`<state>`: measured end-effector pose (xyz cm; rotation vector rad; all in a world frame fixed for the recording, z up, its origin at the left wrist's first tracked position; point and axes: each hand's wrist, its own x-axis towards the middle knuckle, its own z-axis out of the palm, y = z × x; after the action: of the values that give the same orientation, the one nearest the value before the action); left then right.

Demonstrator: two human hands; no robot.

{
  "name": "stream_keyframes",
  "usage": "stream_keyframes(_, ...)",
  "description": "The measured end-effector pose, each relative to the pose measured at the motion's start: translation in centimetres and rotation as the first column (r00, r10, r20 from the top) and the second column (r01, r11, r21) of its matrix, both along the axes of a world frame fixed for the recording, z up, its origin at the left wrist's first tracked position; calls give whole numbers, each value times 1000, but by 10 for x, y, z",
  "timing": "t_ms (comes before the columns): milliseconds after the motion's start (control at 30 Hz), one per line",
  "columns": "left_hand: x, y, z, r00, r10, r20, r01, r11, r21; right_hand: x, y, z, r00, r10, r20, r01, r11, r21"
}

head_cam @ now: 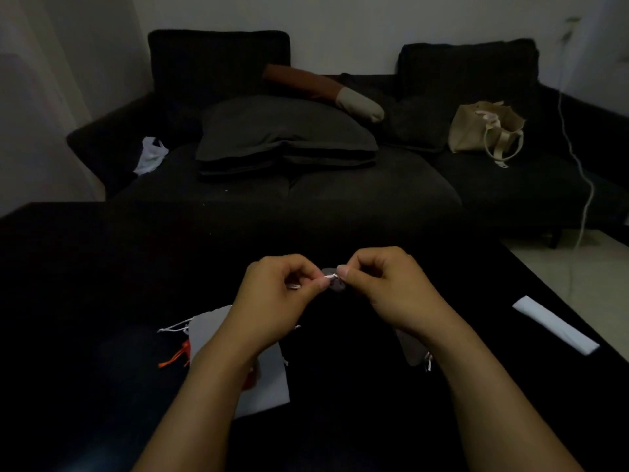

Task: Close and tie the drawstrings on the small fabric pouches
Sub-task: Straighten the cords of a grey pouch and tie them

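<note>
A small dark grey pouch (pixel 335 284) is held up above the black table, gathered at its top. My left hand (pixel 275 287) and my right hand (pixel 384 284) each pinch an end of its pale drawstring (pixel 331 276) close to the pouch mouth. Under my left forearm lie light grey pouches (pixel 211 327) with a white string and an orange string (pixel 175 357). Another grey pouch (pixel 413 350) lies partly hidden under my right wrist.
The black table (pixel 102 267) fills the foreground. A folded white paper (pixel 554 325) lies near its right edge. Behind stands a dark sofa (pixel 340 185) with cushions, a beige tote bag (pixel 483 131) and a white plastic bag (pixel 149 156). A white cable (pixel 578 165) hangs at right.
</note>
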<state>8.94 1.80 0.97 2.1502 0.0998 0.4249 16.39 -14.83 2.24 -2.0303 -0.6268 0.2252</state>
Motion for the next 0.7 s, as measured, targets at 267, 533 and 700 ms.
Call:
stream_keyframes(267,6,-9,-4,988,-134,73,151,930,-334,-8,5,6,978,-75,194,95,991,-97)
stream_keyframes(533,4,-7,-1,998,-62,34,70,834,-548,-6,4,3,991,-24,135,13,996,84)
stream_keyframes(700,2,-9,3,995,-63,80,94,873,-480,-5,-1,5,994,11,105,-25,991,133)
